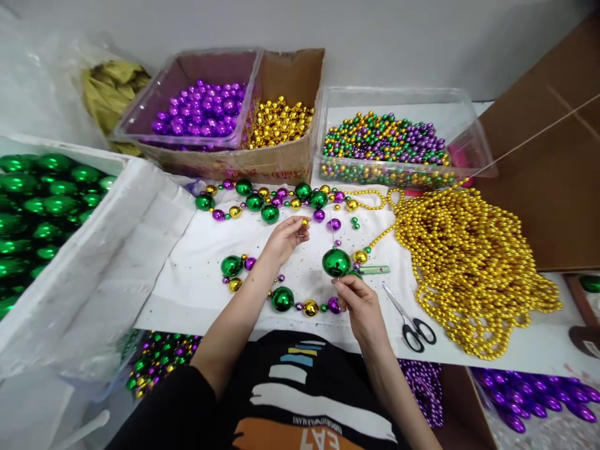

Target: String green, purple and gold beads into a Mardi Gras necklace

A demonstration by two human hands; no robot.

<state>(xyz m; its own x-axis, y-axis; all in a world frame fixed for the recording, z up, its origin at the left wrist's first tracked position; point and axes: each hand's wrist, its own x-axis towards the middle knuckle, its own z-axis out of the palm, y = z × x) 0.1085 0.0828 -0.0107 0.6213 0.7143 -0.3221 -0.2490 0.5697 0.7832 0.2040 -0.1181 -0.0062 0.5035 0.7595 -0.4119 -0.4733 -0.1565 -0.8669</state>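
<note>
Pinching small gold bead (304,222) in left hand (284,239); right hand (360,306) gripping needle (332,232) under big green bead (336,262); keeping needle upright, lining bead hole over tip

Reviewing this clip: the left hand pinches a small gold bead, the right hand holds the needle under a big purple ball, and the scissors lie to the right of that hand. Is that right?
Not quite. In the head view the big ball above the right hand is green, not purple. The rest holds: the left hand pinches a small gold bead, and the scissors lie to the right.
</note>
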